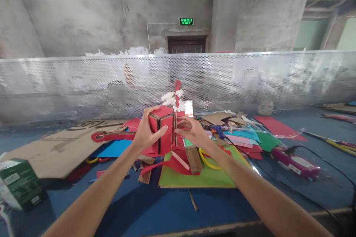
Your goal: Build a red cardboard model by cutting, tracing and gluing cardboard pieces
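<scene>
A red paper-covered cardboard box [166, 133] with dark seams is held up above the table. My left hand [147, 131] grips its left side, thumb across the front and fingers over the top. At its right edge, the fingers of my right hand [191, 129] close on a thin upright panel; the fingertips are partly hidden. White artificial flowers [174, 100] and a red strip with a rounded, holed end [177, 86] rise above the box. A similar red cardboard arm [111, 136] sticks out to the left, behind my left hand.
Under the box, a lime-green sheet [200, 181] bears cardboard scraps and yellow-handled scissors [207, 161]. A blue glue gun [217, 130] lies behind my right hand. Further right is a purple device [296, 163] with a black cable. Large cardboard [61, 144] and a green box [20, 183] are left.
</scene>
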### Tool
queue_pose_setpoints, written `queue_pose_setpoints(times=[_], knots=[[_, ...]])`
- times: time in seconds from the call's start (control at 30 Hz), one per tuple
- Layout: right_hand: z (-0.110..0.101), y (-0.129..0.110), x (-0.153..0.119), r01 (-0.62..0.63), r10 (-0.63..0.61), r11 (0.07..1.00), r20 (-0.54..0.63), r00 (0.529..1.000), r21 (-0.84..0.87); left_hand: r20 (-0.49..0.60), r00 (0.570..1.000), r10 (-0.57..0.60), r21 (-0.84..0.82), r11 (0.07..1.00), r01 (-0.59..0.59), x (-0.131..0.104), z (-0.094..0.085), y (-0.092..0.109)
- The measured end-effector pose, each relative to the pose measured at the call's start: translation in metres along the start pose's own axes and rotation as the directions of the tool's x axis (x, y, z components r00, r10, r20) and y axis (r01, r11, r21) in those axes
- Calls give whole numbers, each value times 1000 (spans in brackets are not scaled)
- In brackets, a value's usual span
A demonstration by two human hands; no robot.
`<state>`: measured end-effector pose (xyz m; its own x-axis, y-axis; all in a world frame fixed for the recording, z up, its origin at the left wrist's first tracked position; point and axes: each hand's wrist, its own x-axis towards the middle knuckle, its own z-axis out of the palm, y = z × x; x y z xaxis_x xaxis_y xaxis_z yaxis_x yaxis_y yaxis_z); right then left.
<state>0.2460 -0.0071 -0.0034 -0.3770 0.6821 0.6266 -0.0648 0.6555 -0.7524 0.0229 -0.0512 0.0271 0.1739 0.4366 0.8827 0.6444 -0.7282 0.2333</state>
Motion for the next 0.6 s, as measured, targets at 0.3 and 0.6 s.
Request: queue_pose_setpoints(times=[0.3, 0.6], knots=[[1, -10, -2, -47, 47, 999, -5, 999, 20, 24, 999, -37, -41, 998, 38, -2, 1, 2], [3, -2, -1, -145, 143, 971, 25, 989, 190, 70, 960, -272, -155, 947, 280, 10, 3, 9]])
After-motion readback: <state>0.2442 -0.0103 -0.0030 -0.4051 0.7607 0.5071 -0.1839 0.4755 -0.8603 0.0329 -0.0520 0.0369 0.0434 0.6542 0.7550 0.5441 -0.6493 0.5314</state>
